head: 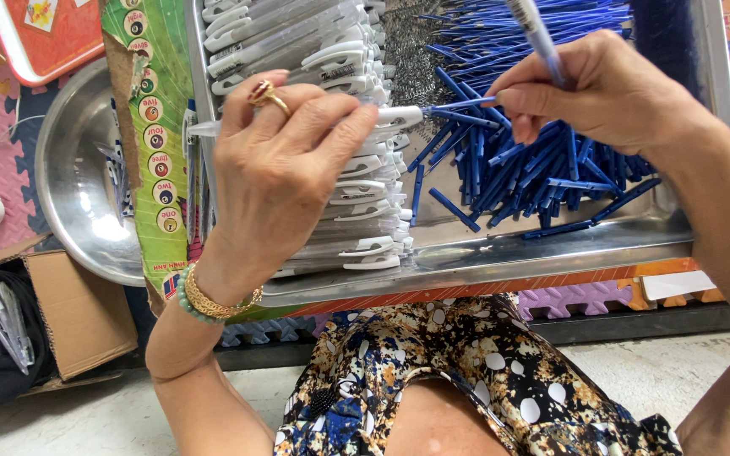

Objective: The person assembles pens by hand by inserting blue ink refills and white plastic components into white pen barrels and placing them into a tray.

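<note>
Two bare hands over a metal tray (pixel 551 249), left hand (pixel 285 169) fingers clamped on a white pen barrel (pixel 399 116), right hand (pixel 610 89) pinching a blue refill (pixel 458 106) at the barrel's tip, another pen (pixel 538 38) tucked in the same grip, white barrels (pixel 356 211) stacked left, blue refills (pixel 534 173) heaped right.

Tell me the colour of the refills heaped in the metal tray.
Blue: the refills in the metal tray show clearly in the head view.

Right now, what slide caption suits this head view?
Left hand and right hand join a pen barrel and blue refill over a metal tray.
</note>
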